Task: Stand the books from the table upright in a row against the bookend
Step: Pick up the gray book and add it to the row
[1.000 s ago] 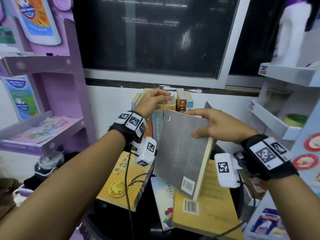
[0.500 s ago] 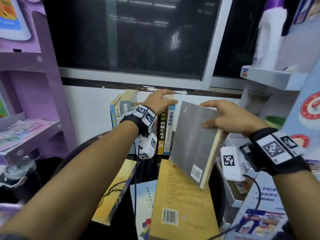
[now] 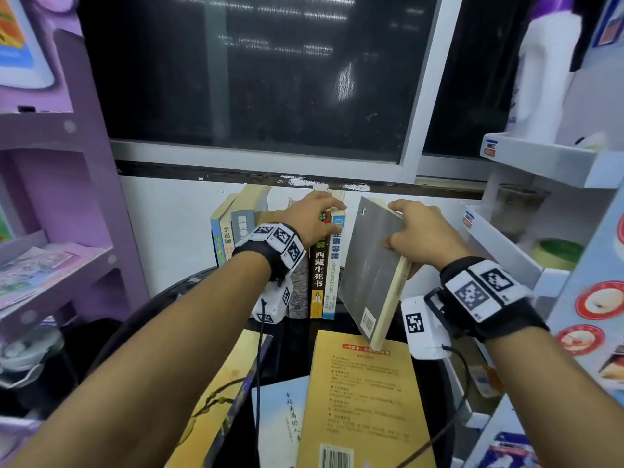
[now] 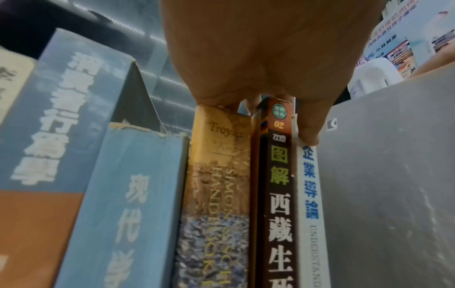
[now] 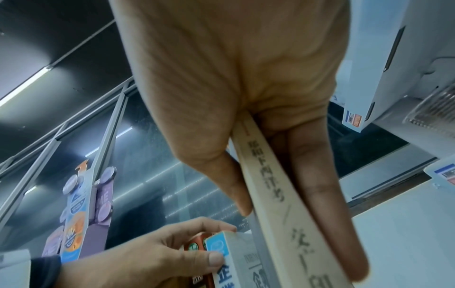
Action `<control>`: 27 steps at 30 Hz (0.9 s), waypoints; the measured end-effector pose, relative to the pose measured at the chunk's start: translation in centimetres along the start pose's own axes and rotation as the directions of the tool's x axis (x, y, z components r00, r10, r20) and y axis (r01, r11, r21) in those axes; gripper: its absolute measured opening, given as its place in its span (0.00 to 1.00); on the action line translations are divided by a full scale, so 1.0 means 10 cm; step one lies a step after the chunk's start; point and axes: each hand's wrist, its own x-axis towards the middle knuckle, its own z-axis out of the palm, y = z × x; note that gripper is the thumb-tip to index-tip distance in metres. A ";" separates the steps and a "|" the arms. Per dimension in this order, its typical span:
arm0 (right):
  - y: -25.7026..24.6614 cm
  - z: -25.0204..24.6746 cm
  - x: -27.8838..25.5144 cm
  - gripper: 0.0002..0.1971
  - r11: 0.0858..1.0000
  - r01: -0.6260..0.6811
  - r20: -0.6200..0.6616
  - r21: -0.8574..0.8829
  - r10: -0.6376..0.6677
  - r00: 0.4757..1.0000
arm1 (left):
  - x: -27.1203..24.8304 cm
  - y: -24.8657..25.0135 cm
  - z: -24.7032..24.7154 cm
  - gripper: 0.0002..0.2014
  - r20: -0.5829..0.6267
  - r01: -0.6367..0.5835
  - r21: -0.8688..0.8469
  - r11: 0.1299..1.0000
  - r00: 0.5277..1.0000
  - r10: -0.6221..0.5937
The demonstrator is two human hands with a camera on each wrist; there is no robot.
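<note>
Several books stand upright in a row (image 3: 270,251) at the back of the black table (image 3: 169,298); I see no bookend. My left hand (image 3: 320,214) curls over the tops of the dark-spined book (image 4: 278,194) and the white-and-blue book (image 4: 310,194) at the row's right end. My right hand (image 3: 405,231) grips the top of a grey-covered book (image 3: 371,265), thumb on the cover and fingers (image 5: 320,185) behind. The book hangs tilted, close beside the white-and-blue book (image 3: 335,265). A yellow barcoded book (image 3: 364,400), a pale blue book (image 3: 280,423) and a yellow flowered book (image 3: 219,400) lie flat in front.
A purple shelf unit (image 3: 67,265) stands close on the left. White shelves (image 3: 499,241) with a green-lidded tub (image 3: 557,253) crowd the right. The white wall and window frame (image 3: 256,153) back the row. Wrist-camera cables hang over the flat books.
My right hand has carried the grey book back toward the row's right end and tipped it more upright. My left hand stays on top of the row.
</note>
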 end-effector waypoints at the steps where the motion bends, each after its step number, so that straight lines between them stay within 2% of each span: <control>1: 0.00 0.04 0.04 0.20 1.000 -0.009 -0.006 0.004 0.009 1.000 | 0.01 -0.02 -0.01 0.21 0.002 -0.008 -0.006 1.000 1.000 0.008; 5: -0.04 0.23 0.15 0.18 1.000 -0.029 -0.011 0.004 0.029 1.000 | 0.04 -0.11 -0.05 0.19 0.039 -0.022 -0.054 0.998 0.999 0.024; 8: -0.04 0.37 0.21 0.18 1.000 -0.012 -0.018 0.001 0.013 1.000 | 0.04 -0.16 -0.02 0.19 0.045 -0.053 -0.024 0.998 0.997 0.055; 14: -0.04 0.62 0.39 0.26 1.000 0.009 -0.074 0.001 -0.009 0.997 | 0.04 -0.21 -0.01 0.19 0.033 -0.088 0.013 0.996 0.996 0.088; 20: -0.02 0.79 0.54 0.28 0.999 0.003 -0.088 0.050 0.001 0.996 | 0.02 -0.23 -0.02 0.20 0.022 -0.084 0.010 0.996 0.996 0.084; 27: -0.02 0.93 0.65 0.24 0.997 0.005 -0.067 0.077 0.000 0.998 | 0.03 -0.26 -0.01 0.21 0.019 -0.092 -0.016 0.996 0.996 0.092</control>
